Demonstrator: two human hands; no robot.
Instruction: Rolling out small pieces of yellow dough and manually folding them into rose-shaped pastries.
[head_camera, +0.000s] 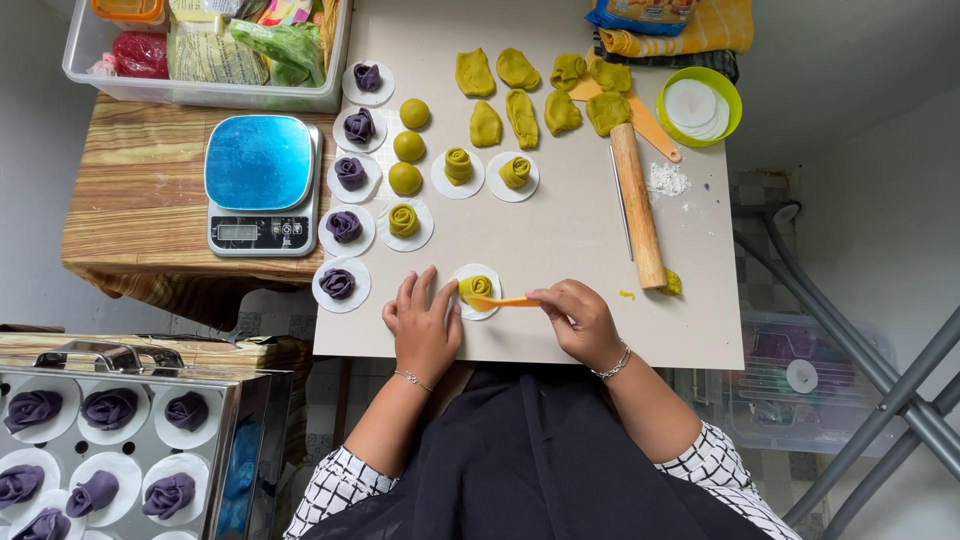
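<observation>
The left hand (425, 325) lies flat near the tabletop's (560, 240) near edge, fingers spread, fingertips touching the paper round under a yellow dough rose (475, 287). The right hand (580, 318) pinches an orange scraper (505, 301), whose tip meets the rose's near side. Open tabletop runs right of the right hand to the rolling pin (637, 205). On the far left stand purple roses (345, 226) and dough balls (408, 147); flattened dough pieces (520, 100) lie far. A scale (260, 185) sits beyond the left edge.
</observation>
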